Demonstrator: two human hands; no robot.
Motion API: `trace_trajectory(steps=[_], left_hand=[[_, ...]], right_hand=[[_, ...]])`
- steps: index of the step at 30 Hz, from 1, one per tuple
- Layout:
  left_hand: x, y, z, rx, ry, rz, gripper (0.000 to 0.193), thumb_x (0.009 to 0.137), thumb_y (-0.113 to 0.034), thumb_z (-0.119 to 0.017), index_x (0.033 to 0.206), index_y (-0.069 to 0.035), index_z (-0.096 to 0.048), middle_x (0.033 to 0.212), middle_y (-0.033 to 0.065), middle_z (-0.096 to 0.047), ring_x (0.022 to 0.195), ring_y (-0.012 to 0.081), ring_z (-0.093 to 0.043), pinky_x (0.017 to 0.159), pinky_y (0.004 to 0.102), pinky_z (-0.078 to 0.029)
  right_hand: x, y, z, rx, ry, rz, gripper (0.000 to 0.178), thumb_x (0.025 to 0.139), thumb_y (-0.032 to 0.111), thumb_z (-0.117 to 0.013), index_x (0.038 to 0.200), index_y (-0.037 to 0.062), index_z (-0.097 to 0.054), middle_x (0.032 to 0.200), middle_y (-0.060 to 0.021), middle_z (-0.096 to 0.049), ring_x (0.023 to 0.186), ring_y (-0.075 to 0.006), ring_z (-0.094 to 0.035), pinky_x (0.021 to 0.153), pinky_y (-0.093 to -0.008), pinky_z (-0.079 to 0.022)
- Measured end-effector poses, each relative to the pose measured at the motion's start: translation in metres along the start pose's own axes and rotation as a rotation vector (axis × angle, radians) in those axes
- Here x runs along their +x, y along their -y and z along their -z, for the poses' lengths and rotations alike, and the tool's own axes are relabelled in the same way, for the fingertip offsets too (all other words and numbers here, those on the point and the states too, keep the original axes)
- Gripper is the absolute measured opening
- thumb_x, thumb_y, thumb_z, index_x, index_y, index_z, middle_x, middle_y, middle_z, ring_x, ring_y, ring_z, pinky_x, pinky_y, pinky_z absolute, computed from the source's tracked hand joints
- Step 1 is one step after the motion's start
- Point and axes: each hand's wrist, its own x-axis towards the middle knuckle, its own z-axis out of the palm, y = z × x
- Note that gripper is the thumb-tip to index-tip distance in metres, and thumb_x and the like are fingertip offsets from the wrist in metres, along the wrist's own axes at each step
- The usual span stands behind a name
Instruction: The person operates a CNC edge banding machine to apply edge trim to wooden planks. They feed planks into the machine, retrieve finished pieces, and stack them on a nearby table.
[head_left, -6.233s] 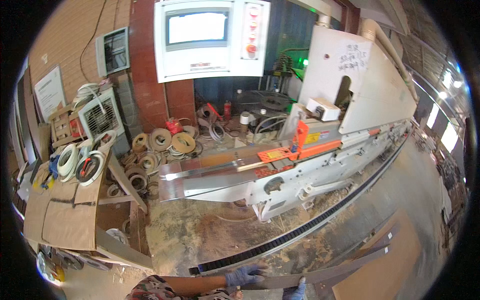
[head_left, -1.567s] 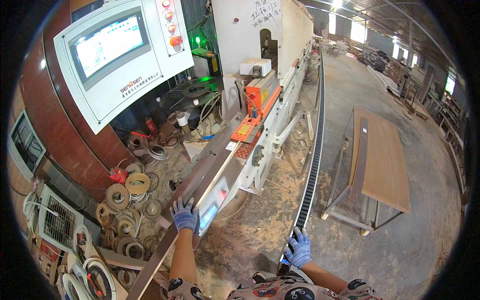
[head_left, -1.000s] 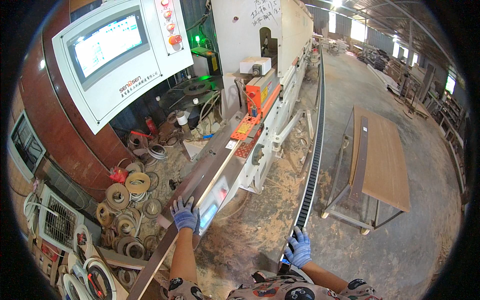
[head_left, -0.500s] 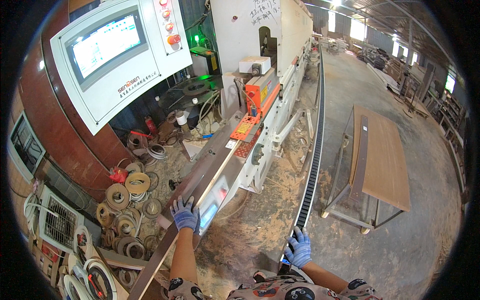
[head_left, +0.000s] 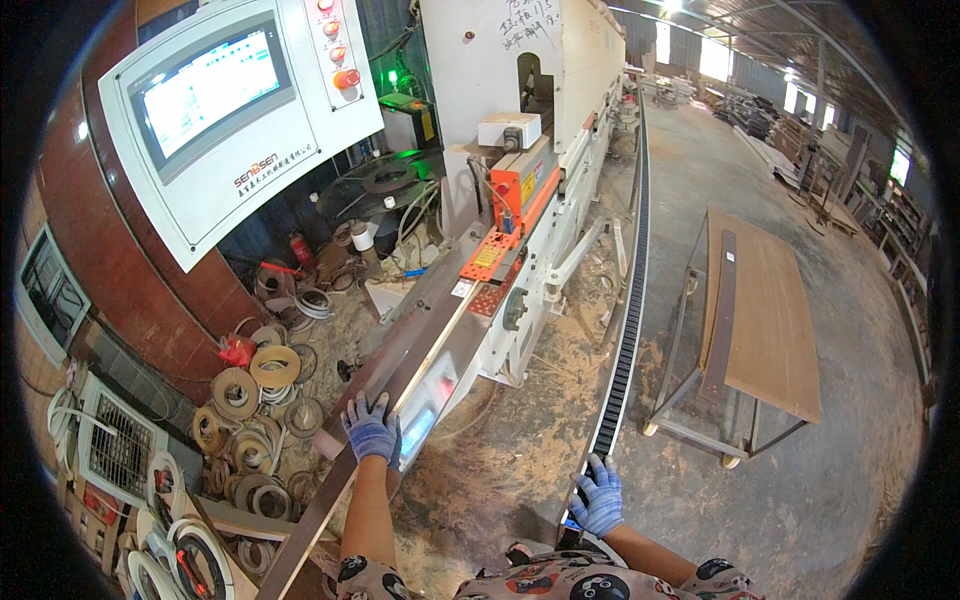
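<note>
we have our left hand (head_left: 372,432) laid palm-down on the long dark board (head_left: 312,540), which runs up to the orange plate (head_left: 486,258) at the near end of the machine (head_left: 580,100); its fingers are spread, not clenched, probably to steady the board and line up its pale edge. our right hand (head_left: 598,498) drapes over the near end of the black track (head_left: 622,370), right of the machine, perhaps for balance; how tightly it grips, we cannot tell. another dark strip (head_left: 722,310) lies on the cart (head_left: 690,441) farther right of the machine, presumably parked within reach.
</note>
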Motion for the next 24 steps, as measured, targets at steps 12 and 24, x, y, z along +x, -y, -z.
trace_trajectory(steps=[12,24], left_hand=[[0.006,-0.004,-0.002,0.005,-0.011,0.005,0.046,0.084,-0.042,-0.058,0.128,-0.030,-0.056,0.144,0.0154,-0.039,0.133,0.0399,-0.031,0.112,0.0571,-0.018],[0.074,-0.088,-0.024,0.044,0.161,0.117,0.046,0.088,-0.038,-0.056,0.134,-0.032,-0.052,0.150,0.0142,-0.030,0.137,0.0382,-0.026,0.113,0.0529,-0.016]], right_hand=[[0.000,0.000,-0.003,-0.010,0.005,-0.008,0.042,0.076,0.034,-0.064,0.113,0.0152,-0.065,0.142,-0.0204,-0.037,0.131,-0.0499,-0.029,0.105,-0.0559,-0.029],[-0.004,-0.018,0.004,0.043,0.033,0.013,0.043,0.081,0.038,-0.062,0.114,0.0099,-0.063,0.141,-0.0211,-0.039,0.127,-0.0465,-0.035,0.105,-0.0537,-0.031]])
